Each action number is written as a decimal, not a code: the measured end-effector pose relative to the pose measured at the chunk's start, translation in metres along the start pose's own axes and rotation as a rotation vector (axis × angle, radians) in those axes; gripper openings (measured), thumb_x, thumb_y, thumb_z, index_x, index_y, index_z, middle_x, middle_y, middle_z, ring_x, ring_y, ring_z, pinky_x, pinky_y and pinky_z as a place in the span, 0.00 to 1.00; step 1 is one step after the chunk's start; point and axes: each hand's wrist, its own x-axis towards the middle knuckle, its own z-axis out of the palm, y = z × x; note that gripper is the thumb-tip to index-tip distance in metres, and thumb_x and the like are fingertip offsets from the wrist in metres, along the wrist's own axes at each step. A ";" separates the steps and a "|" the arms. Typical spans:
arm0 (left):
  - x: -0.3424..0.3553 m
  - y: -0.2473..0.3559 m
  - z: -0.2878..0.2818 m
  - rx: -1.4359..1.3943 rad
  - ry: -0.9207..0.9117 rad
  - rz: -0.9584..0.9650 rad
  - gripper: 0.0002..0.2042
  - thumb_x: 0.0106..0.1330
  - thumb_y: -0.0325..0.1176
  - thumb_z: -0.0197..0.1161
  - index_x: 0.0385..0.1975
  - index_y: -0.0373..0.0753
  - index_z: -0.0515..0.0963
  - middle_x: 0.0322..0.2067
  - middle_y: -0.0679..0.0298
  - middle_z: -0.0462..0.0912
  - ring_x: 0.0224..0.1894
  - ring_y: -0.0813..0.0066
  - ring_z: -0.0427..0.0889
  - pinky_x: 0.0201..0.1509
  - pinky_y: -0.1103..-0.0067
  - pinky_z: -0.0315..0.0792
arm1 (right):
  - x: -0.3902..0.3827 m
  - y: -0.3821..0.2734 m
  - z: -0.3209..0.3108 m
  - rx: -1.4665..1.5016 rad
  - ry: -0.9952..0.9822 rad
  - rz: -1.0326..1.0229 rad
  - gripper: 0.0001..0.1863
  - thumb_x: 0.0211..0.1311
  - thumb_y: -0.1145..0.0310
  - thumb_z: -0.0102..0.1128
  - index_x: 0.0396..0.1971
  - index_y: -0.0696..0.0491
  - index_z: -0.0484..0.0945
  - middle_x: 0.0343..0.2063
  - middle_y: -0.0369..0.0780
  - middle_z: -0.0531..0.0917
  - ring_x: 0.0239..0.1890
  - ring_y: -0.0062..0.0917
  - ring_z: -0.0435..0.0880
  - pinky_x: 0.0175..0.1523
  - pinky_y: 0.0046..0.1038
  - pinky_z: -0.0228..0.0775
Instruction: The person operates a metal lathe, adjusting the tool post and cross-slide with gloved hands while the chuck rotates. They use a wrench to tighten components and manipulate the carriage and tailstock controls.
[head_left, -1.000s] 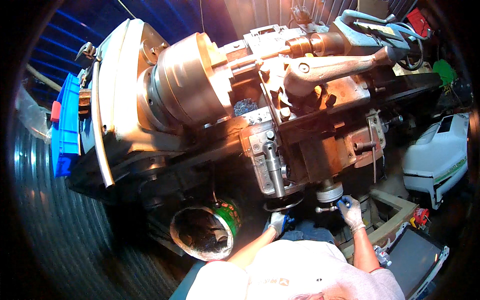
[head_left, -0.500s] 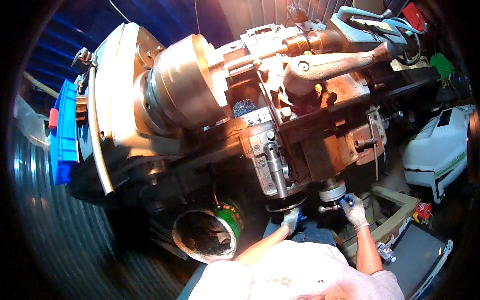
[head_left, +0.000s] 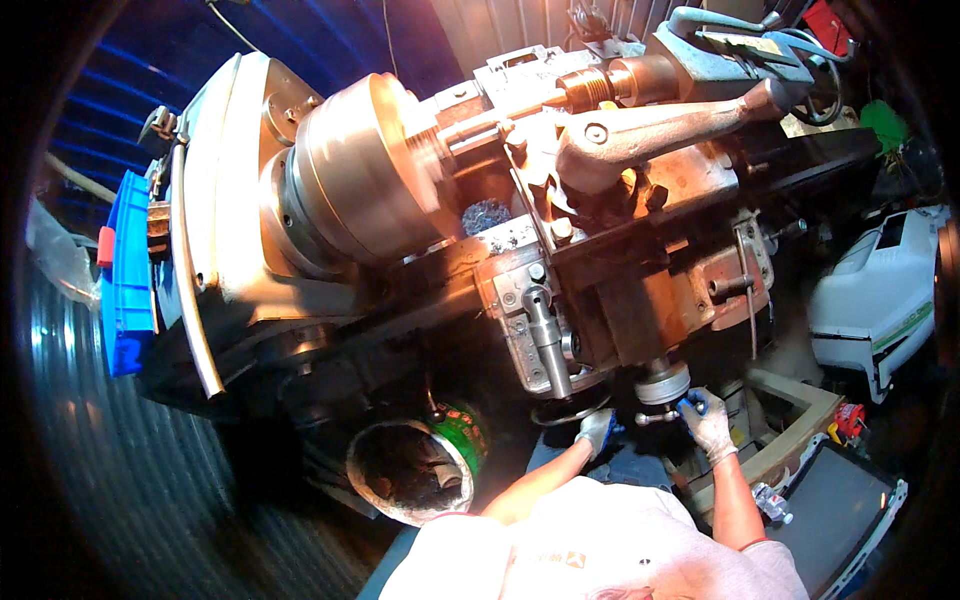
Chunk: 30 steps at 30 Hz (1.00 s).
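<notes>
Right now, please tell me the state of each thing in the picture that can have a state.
Left hand: gloved, gripping the rim of the handwheel.
Right hand: gloved, closed on the crank handle below the dial.
Chuck: whether it turns cannot be told.
Lever: pointing down toward the person.
Bucket: open, tilted, dark debris inside.
Swarf: piled behind the chuck.

Round metal cross-slide handwheel [head_left: 662, 384], apparently upright, under lathe carriage.
</notes>
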 end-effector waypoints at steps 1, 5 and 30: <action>0.009 0.000 0.005 0.074 -0.032 -0.010 0.12 0.71 0.37 0.49 0.32 0.44 0.80 0.30 0.65 0.79 0.31 0.72 0.74 0.36 0.72 0.70 | 0.001 -0.002 -0.001 0.001 -0.012 0.004 0.16 0.53 0.64 0.68 0.37 0.59 0.80 0.27 0.46 0.83 0.29 0.29 0.81 0.37 0.30 0.73; 0.020 -0.010 0.002 0.408 -0.111 0.129 0.12 0.62 0.41 0.58 0.37 0.40 0.79 0.29 0.52 0.81 0.29 0.61 0.74 0.36 0.67 0.70 | -0.001 -0.010 -0.001 0.051 0.015 -0.016 0.11 0.53 0.68 0.66 0.32 0.59 0.79 0.23 0.41 0.79 0.25 0.22 0.74 0.34 0.29 0.69; -0.014 0.088 -0.042 -0.003 -0.525 -0.167 0.19 0.76 0.42 0.36 0.54 0.43 0.72 0.48 0.64 0.76 0.47 0.70 0.71 0.58 0.77 0.66 | 0.001 -0.004 0.000 0.053 0.016 -0.028 0.15 0.52 0.66 0.68 0.37 0.60 0.79 0.26 0.46 0.83 0.28 0.28 0.81 0.36 0.30 0.73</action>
